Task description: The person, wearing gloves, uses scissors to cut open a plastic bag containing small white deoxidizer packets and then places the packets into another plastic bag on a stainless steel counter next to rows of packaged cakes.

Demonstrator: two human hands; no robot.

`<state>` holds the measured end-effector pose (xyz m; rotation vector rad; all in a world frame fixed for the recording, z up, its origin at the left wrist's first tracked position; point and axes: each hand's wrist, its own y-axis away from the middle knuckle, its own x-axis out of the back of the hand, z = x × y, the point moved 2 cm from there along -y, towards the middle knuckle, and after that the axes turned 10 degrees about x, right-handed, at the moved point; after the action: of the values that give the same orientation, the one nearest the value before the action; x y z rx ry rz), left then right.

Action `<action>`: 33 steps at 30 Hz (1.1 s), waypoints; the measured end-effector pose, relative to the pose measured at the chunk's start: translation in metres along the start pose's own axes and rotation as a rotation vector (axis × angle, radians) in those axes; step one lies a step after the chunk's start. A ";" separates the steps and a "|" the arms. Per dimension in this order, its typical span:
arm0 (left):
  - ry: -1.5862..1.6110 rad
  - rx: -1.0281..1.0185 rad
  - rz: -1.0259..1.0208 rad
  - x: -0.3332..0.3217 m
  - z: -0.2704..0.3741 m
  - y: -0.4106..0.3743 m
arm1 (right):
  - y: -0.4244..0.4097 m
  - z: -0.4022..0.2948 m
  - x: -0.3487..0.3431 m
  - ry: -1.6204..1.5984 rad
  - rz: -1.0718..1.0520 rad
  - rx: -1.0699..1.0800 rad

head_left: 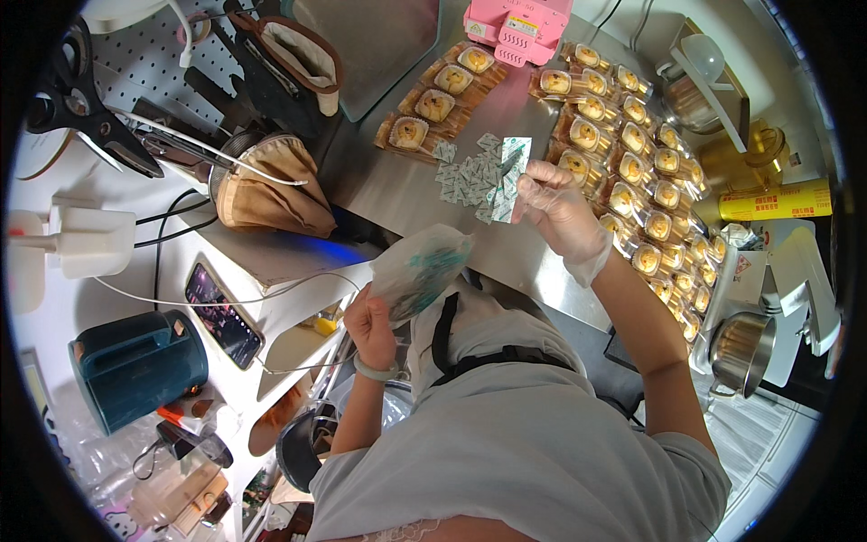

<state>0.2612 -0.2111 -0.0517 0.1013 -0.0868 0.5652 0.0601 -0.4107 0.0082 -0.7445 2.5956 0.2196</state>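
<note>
My right hand (559, 203), in a clear plastic glove, pinches a small white-and-green printed sachet (516, 152) over the steel worktop (379, 183). Just left of it lies a loose pile of similar sachets (467, 177). Bare and wearing a pale bangle, my left hand (371, 325) grips a translucent plastic bag (427, 261) with green print, held below the worktop's front edge. Round pastries in clear wrappers (433, 105) form a short row behind the pile. Many more wrapped pastries (633, 169) fill the right side in rows.
At the worktop's back stands a pink machine (518, 30). A yellow wrap roll box (775, 200) and a steel pot (743, 352) are at the right. On the left are a brown cloth bag (271, 186), a lit phone (223, 315), a blue kettle (139, 366) and white cables.
</note>
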 end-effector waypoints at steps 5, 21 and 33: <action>-0.014 0.002 -0.007 0.004 -0.003 0.002 | -0.021 0.026 0.026 0.238 0.119 -0.128; 0.092 -0.026 0.092 0.002 -0.005 0.003 | -0.010 0.037 0.014 0.659 -0.506 -0.136; 0.379 0.240 -0.033 -0.016 0.017 -0.011 | 0.029 0.021 -0.026 0.620 -0.125 0.240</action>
<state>0.2524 -0.2310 -0.0378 0.2272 0.3512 0.5523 0.0719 -0.3685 0.0019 -1.0005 3.0451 -0.4220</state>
